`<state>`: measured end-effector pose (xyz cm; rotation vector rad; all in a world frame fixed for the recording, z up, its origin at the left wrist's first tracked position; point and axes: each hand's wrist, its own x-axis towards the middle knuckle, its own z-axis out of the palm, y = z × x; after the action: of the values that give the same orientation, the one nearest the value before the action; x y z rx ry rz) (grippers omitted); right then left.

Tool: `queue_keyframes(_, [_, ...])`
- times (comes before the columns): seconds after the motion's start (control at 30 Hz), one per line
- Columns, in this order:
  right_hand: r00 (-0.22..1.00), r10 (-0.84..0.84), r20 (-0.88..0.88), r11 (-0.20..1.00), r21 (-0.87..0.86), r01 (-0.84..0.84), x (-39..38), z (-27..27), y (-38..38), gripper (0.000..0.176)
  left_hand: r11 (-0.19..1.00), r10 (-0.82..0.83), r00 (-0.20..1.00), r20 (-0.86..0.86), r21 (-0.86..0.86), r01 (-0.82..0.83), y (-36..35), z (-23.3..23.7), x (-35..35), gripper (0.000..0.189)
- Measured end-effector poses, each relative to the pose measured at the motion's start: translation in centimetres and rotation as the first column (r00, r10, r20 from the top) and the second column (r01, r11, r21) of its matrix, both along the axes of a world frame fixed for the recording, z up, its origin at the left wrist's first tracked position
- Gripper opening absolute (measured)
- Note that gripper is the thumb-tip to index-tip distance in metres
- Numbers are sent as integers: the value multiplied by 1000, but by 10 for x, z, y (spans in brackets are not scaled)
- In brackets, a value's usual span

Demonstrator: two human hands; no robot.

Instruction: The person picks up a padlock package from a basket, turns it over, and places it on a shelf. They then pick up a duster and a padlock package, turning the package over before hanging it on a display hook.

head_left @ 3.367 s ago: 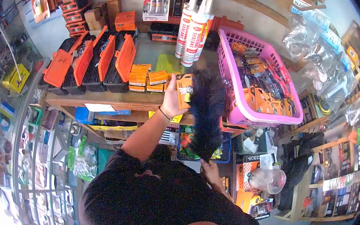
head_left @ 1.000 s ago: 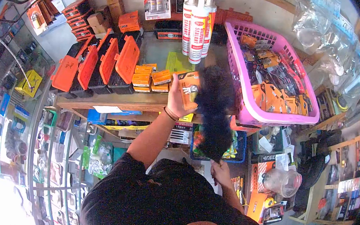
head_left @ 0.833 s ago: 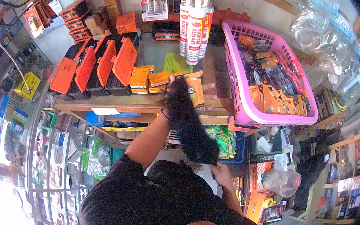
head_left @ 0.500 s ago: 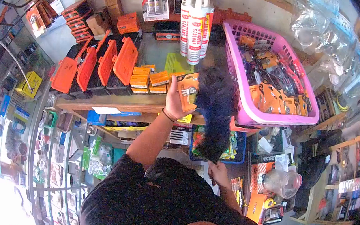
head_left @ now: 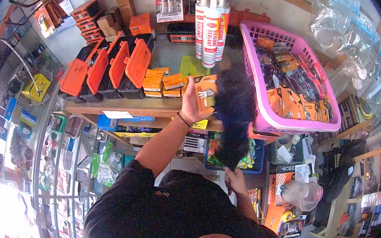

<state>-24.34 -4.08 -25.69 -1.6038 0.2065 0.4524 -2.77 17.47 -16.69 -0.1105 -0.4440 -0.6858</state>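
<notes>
Held upright over the table's front edge is an orange carded pack (head_left: 206, 95), with a small brass and silver item on its front. My left hand (head_left: 190, 107) is closed around the pack's left side. Lower down, my right hand (head_left: 236, 180) grips the bottom end of a dark, fluffy feather duster (head_left: 233, 119), its handle mostly hidden. The duster points upward, and its bristles overlap the pack's right edge in view. Small orange boxes (head_left: 153, 83) lie left of the pack, and white silicone sealant tubes (head_left: 211, 37) stand behind it.
A pink basket (head_left: 288, 126) of carded packs stands to the right. Black cases with orange lids (head_left: 136, 65) line the left side of the wooden table (head_left: 88, 107). Below the table is a blue tray (head_left: 260, 167); plastic bags (head_left: 344, 47) hang at upper right.
The whole view has shifted slightly, so the shelf goods sit a little further right. Both hands keep their holds on the pack and the duster, with little other movement.
</notes>
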Motion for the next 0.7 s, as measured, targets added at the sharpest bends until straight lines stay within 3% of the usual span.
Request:
queue_keyframes(0.03, [996,64,62,994,-88,-58,-1,-5,1,22,930,208,978,-26,316,-189,-10,39,-22,71])
queue_keyframes(0.07, [984,130,120,978,-179,-108,-2,-13,2,20,906,244,968,-60,371,-205,-12,45,-22,77])
queue_keyframes(0.1, [967,238,94,945,-254,-208,-3,-31,-7,27,938,148,986,79,304,-165,-11,42,-21,81])
queue_keyframes(0.13, [966,238,96,944,-256,-207,-2,-19,-5,27,964,58,973,226,241,-113,-10,34,-16,85])
queue_keyframes(0.17, [991,123,61,978,-176,-110,-2,-6,-3,29,956,20,987,158,287,-65,-9,21,-7,90])
queue_keyframes(0.2, [1000,9,13,995,-96,-8,-3,4,0,31,957,131,973,188,231,-174,-10,42,-24,83])
queue_keyframes(0.23, [991,-22,-132,1000,-24,19,1,-11,-6,32,987,81,994,73,136,-90,-7,29,-16,78])
queue_keyframes(0.27, [991,-20,-135,1000,-21,17,0,-14,-5,32,999,18,999,-38,31,-17,-3,15,-8,74])
queue_keyframes(0.3, [997,71,-11,994,-81,-72,1,-12,-3,31,923,223,975,7,319,-214,-11,40,-21,72])
queue_keyframes(0.33, [980,166,107,977,-151,-149,0,-11,0,30,840,318,948,14,460,-288,-13,52,-28,80])
queue_keyframes(0.4, [989,135,66,983,-130,-126,-1,-10,0,30,963,51,955,292,241,-125,-10,40,-16,90])
queue_keyframes(0.47, [997,75,-17,992,-97,-76,0,-10,-1,29,951,60,975,216,286,-122,-10,36,-18,90])
queue_keyframes(0.53, [997,73,11,991,-113,-72,2,-11,3,29,1000,-27,998,-56,-10,27,-10,48,-23,85])
queue_keyframes(0.57, [997,70,39,990,-128,-64,2,-13,4,29,898,208,978,-30,402,-179,-14,53,-27,80])
queue_keyframes(0.6, [997,65,39,990,-127,-60,2,-19,2,29,897,248,968,-26,384,-219,-18,49,-22,84])
queue_keyframes(0.67, [949,270,161,952,-194,-238,2,-30,-6,30,965,-42,965,260,260,-29,-9,28,-6,91])
queue_keyframes(0.7, [949,269,163,951,-198,-236,4,-23,-6,30,978,-75,990,124,204,48,-10,27,-7,98])
